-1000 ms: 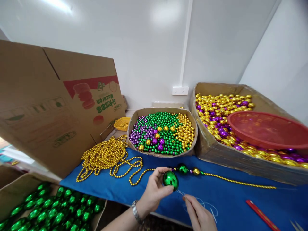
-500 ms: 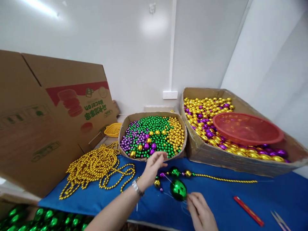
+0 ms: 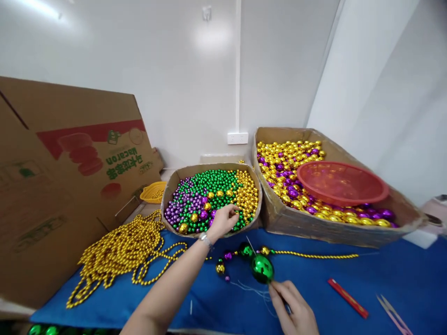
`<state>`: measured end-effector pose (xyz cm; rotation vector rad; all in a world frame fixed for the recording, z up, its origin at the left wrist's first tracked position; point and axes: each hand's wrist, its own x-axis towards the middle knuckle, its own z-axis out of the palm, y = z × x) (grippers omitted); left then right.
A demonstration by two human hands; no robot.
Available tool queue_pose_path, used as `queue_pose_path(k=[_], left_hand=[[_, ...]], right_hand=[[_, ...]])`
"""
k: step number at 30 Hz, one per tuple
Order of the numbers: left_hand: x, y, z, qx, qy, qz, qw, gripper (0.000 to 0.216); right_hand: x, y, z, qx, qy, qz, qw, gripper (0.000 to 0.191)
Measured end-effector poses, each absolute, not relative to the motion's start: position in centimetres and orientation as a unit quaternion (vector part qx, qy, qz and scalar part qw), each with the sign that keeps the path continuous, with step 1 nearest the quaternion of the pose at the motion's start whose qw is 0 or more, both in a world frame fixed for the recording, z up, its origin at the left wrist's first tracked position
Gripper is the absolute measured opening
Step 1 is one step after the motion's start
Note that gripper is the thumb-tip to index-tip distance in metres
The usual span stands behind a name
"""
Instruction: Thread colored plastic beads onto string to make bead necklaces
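Our left hand (image 3: 225, 220) is at the small beads

Our left hand is over the cardboard box (image 3: 180, 173), with its fingers curled down by the gold beads (image 3: 248, 186) and green beads (image 3: 216, 179). It is farther over the box than half a second ago. We can't tell if it is pinching a bead. Our right hand (image 3: 293, 307) pinches the bottom of the big green ball (image 3: 262, 268) above the blue cloth (image 3: 226, 307), near the string of beads (image 3: 314, 256). A second ago the ball is in our left hand instead. A thin needle (image 3: 250, 244) sticks out of its top.
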<state>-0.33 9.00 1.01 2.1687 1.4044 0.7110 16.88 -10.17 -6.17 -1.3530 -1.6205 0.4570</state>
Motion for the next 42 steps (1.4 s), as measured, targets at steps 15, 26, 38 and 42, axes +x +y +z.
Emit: queue_pose_path(k=[15,26,38,42], left_hand=[[-2.7,0.5,0.8,0.348,0.337,0.526,0.699,0.027],[-2.6,-0.7,0.2,0.435,0.354,0.535,0.632,0.030],[-1.2,-2.0,-2.8,0.509,0.406,0.480,0.588,0.024],[-1.4,-2.0,2.0,0.567,0.357,0.488,0.560,0.020]], right_hand=[[15.6,-10.3,-6.2,-0.518,-0.711,0.140,0.455,0.023],[15.6,-10.2,-6.2,-0.525,-0.717,0.127,0.440,0.028],[18.5,-8.5,-11.6,-0.556,-0.737,0.073,0.377,0.029],[17.4,-7.2,-7.1,-0.551,-0.735,0.062,0.390,0.037]])
